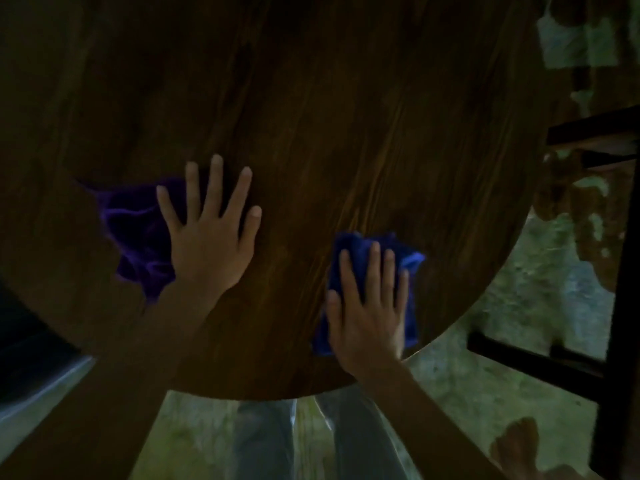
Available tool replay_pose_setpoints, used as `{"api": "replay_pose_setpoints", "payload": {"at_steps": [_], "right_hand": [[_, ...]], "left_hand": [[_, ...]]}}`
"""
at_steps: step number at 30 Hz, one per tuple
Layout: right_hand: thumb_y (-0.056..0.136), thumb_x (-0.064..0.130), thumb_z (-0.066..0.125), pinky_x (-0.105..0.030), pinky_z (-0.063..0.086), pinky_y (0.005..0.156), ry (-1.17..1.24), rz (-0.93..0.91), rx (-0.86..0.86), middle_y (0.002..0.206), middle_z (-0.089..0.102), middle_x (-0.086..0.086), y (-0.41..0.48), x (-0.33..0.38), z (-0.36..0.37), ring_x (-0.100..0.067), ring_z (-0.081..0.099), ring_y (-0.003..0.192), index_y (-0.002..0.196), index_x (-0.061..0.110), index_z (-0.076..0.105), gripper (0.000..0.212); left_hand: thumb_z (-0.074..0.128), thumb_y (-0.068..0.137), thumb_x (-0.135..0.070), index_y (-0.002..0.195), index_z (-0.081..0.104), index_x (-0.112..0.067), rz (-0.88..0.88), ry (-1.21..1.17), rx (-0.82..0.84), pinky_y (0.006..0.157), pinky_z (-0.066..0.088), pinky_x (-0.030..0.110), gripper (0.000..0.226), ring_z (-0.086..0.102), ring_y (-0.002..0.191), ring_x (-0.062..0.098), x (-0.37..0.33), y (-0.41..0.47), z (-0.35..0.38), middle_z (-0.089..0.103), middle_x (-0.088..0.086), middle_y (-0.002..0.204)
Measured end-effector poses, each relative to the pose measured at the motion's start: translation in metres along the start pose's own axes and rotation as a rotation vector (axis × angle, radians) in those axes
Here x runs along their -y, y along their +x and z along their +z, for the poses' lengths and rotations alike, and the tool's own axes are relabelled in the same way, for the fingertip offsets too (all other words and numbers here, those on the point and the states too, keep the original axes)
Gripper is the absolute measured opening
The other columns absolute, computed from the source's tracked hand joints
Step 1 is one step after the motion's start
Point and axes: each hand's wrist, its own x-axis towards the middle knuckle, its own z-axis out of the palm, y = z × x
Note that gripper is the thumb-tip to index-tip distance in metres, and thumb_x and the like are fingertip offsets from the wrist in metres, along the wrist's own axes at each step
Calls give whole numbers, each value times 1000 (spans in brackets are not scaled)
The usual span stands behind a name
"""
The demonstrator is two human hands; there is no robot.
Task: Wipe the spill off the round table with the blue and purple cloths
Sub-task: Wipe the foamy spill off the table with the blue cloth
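Round dark-brown wooden table (311, 98): far half and centre bare, open to passage. Near-left edge: taken up by crumpled purple cloth (138, 230), pressed flat under left hand (207, 244). Near-right edge: taken up by folded blue cloth (363, 258) under flat right hand (370, 317). Bare strip of wood left between the cloths. Beyond the right edge: black metal frame (616, 306), standing close, passage narrowed there.
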Motion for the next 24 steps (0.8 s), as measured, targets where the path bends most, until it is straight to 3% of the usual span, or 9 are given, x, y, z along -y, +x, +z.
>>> {"api": "replay_pose_setpoints", "payload": {"at_steps": [5, 9, 12, 15, 17, 19, 22, 24], "right_hand": [[106, 54, 17, -57, 2, 127, 38, -38, -96, 172, 4, -8, 146, 20, -31, -32, 3, 159, 162, 35, 13, 60], [103, 54, 25, -57, 12, 125, 4, 48, -227, 171, 15, -13, 238, -50, -67, -35, 14, 157, 160, 37, 27, 60], [104, 54, 21, -57, 13, 125, -10, 90, -208, 171, 11, -13, 223, -104, -77, -35, 12, 157, 162, 35, 22, 60], [107, 53, 13, -58, 12, 126, -30, 103, -148, 172, 4, -12, 149, -113, -63, -33, 5, 158, 163, 31, 16, 61], [106, 53, 10, -59, 10, 126, -89, 33, -59, 172, 1, -11, 91, -93, -47, -33, -1, 158, 163, 30, 15, 62], [106, 55, 13, -60, 8, 125, -135, -160, 24, 171, 3, -11, 60, -58, -32, -35, -1, 158, 163, 32, 15, 61], [106, 57, 17, -58, 1, 125, -144, -403, 57, 172, -4, -7, 97, -4, -26, -32, -6, 159, 163, 37, 8, 62], [105, 59, 15, -55, -7, 126, -93, -433, 19, 172, -11, -4, 159, 16, -37, -29, -13, 158, 162, 42, 1, 61]], "left_hand": [[13, 105, -56, 160, 6, -41, 39, -42, -52, 121, -3, 66, 58, -6, 157, 30, 3, 8, 2, -1, 1, 172], [17, 105, -56, 161, 9, -39, 0, -96, -83, 122, 0, 64, 59, -1, 158, 29, 3, 12, -8, 0, 2, 172], [16, 105, -57, 161, 9, -37, -4, -108, -105, 122, 0, 63, 60, -1, 157, 31, 13, 34, -23, 0, 5, 172], [15, 104, -58, 161, 6, -38, 4, -85, -91, 123, -1, 62, 61, -3, 157, 33, 19, 65, -33, -2, 6, 172], [13, 103, -60, 161, 4, -39, 5, -74, -81, 123, -1, 62, 62, -4, 157, 32, 19, 84, -37, -2, 5, 172], [11, 102, -62, 160, 2, -41, 10, -71, -70, 123, -2, 63, 62, -6, 157, 33, 18, 101, -38, -4, 5, 172], [7, 102, -62, 159, -4, -43, 1, -56, -85, 121, -5, 65, 62, -13, 156, 34, 15, 113, -34, -10, 2, 171], [4, 101, -63, 158, -10, -44, -11, -41, -86, 121, -8, 64, 62, -17, 155, 32, 13, 115, -30, -15, 0, 171]]}}
